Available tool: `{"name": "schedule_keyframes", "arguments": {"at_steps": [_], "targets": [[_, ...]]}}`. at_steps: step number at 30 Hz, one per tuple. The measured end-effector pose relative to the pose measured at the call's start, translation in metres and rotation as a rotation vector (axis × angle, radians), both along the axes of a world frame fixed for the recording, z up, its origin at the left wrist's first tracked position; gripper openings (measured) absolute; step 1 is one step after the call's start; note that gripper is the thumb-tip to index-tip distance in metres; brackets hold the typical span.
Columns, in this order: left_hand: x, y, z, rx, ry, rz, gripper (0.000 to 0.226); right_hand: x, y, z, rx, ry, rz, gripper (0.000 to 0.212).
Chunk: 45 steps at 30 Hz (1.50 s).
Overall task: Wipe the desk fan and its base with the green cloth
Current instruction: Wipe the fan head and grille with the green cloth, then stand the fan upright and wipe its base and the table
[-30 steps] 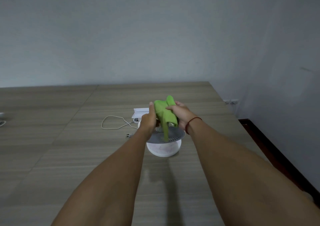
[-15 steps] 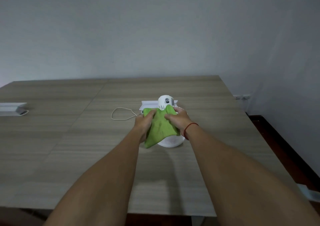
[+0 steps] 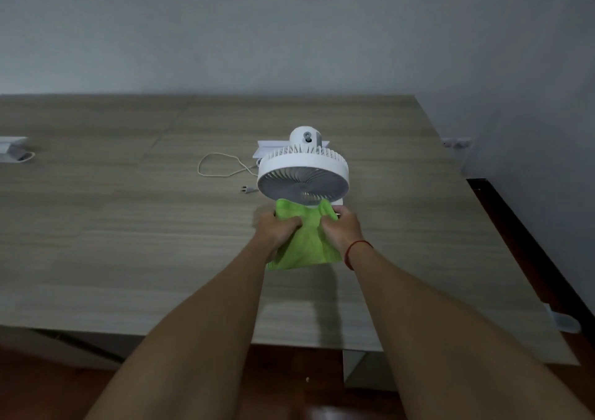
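Note:
A small white desk fan [image 3: 302, 175] stands on the wooden table [image 3: 128, 226], its round grille tilted toward me. The green cloth [image 3: 304, 246] hangs just below the grille and covers most of the fan's base; a white corner of the base [image 3: 338, 203] shows at the right. My left hand [image 3: 277, 229] grips the cloth's left side. My right hand [image 3: 343, 226], with a red string at the wrist, grips its right side. Both hands sit right in front of the fan.
The fan's white cord [image 3: 219, 165] loops on the table to the left, its plug [image 3: 246, 189] lying loose. A white box [image 3: 267, 151] lies behind the fan, another white object [image 3: 11, 149] at the far left. The table's right edge meets a wall socket [image 3: 457, 143].
The cloth has come down off the fan head, which is now uncovered, and both hands have dropped with it to the base. The view has pulled back from the table.

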<state>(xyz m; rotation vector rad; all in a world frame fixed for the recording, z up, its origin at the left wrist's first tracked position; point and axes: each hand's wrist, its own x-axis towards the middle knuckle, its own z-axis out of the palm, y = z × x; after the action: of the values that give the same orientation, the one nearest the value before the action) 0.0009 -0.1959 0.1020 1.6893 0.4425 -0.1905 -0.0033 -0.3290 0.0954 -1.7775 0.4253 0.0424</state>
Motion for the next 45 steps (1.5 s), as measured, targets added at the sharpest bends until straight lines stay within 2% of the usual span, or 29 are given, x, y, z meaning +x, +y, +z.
{"name": "schedule_keyframes", "arguments": {"at_steps": [2,6,8,11,12,14,16,17,19,21,29,32,34,36,41,45], "targets": [[0.005,-0.001,-0.026,0.048,0.000,-0.012,0.027,0.004,0.000,-0.025,-0.036,0.033,0.028,0.028],[0.024,-0.002,-0.088,0.196,-0.063,-0.036,0.060,0.017,0.004,-0.083,-0.133,0.042,0.004,0.032],[0.032,-0.002,-0.121,0.242,-0.091,-0.064,0.064,0.024,0.003,-0.114,-0.159,0.040,0.016,0.032],[0.033,-0.002,-0.164,0.433,-0.171,-0.146,0.074,0.026,-0.001,-0.150,-0.217,0.030,0.034,0.037],[0.032,-0.001,-0.174,0.533,-0.215,-0.164,0.080,0.026,-0.002,-0.158,-0.283,0.005,0.042,0.039],[0.029,0.002,-0.185,0.783,-0.303,-0.152,0.084,0.025,-0.003,-0.170,-0.561,-0.083,0.091,0.045],[0.027,0.004,-0.189,0.987,-0.419,-0.160,0.070,0.026,-0.003,-0.177,-0.826,-0.183,0.178,0.054],[0.027,0.004,-0.190,1.030,-0.469,-0.212,0.059,0.026,-0.002,-0.179,-0.877,-0.214,0.243,0.054],[0.027,0.004,-0.194,1.018,-0.496,-0.380,0.046,0.027,0.001,-0.186,-0.922,-0.231,0.398,0.046],[0.024,0.006,-0.201,1.013,-0.466,-0.504,0.050,0.026,0.002,-0.194,-0.983,-0.235,0.468,0.043],[-0.013,0.013,-0.212,1.104,-0.474,-0.543,0.053,-0.009,0.004,-0.203,-1.005,-0.266,0.465,0.045],[-0.024,0.013,-0.206,0.928,-0.450,-0.503,0.054,-0.023,0.003,-0.199,-0.950,-0.259,0.477,0.049],[-0.020,0.015,-0.199,0.704,-0.473,-0.326,0.054,-0.022,0.001,-0.198,-0.811,-0.279,0.431,0.052],[-0.007,0.021,-0.195,0.620,-0.464,-0.209,0.052,-0.013,-0.005,-0.198,-0.695,-0.289,0.344,0.051],[0.044,0.036,-0.207,0.745,-0.308,-0.265,0.046,0.038,-0.022,-0.200,-0.770,-0.141,0.175,0.048],[0.096,0.036,-0.213,0.892,-0.328,-0.303,0.050,0.094,-0.023,-0.205,-0.760,-0.160,0.060,0.047]]}}
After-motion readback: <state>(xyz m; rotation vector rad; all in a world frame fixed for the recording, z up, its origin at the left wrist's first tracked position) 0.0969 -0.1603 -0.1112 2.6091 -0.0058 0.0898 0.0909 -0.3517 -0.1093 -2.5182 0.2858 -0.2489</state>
